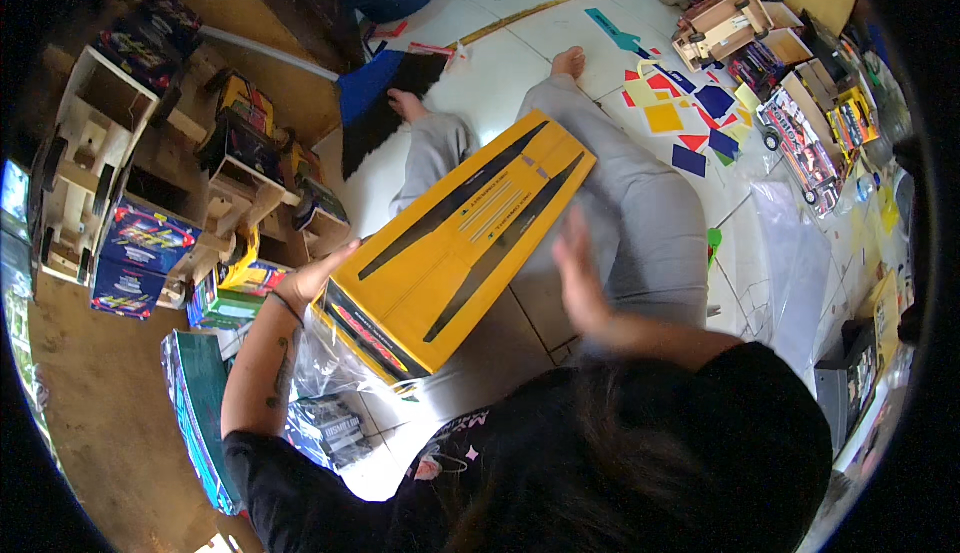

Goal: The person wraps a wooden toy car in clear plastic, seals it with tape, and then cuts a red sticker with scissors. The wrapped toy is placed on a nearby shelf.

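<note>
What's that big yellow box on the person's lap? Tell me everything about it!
The long yellow cardboard box is flat-sided, with long black stripes down its top and a black end panel with red markings. It looks closed. It lies slanted across the person's grey-trousered legs as they sit on the white tiled floor. The left hand presses its near left corner; the blurred right hand is by its right edge, contact unclear. Crinkled clear plastic wrap sits under its near end.
</note>
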Motion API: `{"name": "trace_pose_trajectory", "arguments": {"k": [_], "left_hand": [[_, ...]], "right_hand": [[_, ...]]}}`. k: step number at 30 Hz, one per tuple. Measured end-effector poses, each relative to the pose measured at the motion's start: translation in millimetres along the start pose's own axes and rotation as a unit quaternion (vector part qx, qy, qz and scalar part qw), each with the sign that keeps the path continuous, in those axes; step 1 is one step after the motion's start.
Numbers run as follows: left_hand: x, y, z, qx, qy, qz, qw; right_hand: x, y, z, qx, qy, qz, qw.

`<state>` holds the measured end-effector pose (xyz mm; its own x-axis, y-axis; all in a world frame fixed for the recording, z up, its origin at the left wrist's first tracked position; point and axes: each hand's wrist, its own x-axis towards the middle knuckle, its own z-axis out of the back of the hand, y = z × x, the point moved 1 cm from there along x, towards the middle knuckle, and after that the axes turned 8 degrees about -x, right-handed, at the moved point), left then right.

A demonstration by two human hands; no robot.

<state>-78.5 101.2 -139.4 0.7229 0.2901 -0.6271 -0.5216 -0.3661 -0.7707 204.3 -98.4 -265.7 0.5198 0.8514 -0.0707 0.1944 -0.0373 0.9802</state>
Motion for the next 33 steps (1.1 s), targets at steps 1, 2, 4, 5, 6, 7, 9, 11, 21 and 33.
{"name": "trace_pose_trajectory", "arguments": {"k": [1,2,4,5,6,7,9,11,21,33], "left_hand": [[1,3,-4,-0.045,0.005,0.035,0.998],[3,4,-10,-0.076,0.003,0.036,0.996],[9,3,-24,-0.144,0.037,0.014,0.989],[13,0,-31,-0.170,0.022,0.035,0.985],[15,-3,-42,-0.194,0.016,-0.013,0.981],[20,-6,-56,-0.215,0.008,-0.064,0.974],[29,-12,-89,-0.226,-0.045,-0.155,0.961],[44,-11,-131,-0.233,-0.070,-0.220,0.944],[81,60,-239,-0.267,-0.261,-0.354,0.857],[1,38,-245,0.373,-0.363,-0.549,0.653]], "right_hand": [[-22,-10,-16,-0.052,0.100,-0.014,0.994],[-39,-22,-38,0.059,0.129,-0.022,0.990],[-41,-36,-59,-0.040,0.073,0.023,0.996],[-30,-35,-66,0.007,0.029,0.052,0.998],[-19,-32,-64,0.089,0.021,-0.030,0.995],[-5,-22,-59,0.169,0.015,-0.110,0.979],[37,15,-49,0.350,0.106,-0.131,0.922],[61,56,-19,0.285,0.204,-0.124,0.928],[22,75,71,-0.069,0.110,-0.021,0.991],[-74,136,82,-0.452,0.161,0.496,0.724]]}}
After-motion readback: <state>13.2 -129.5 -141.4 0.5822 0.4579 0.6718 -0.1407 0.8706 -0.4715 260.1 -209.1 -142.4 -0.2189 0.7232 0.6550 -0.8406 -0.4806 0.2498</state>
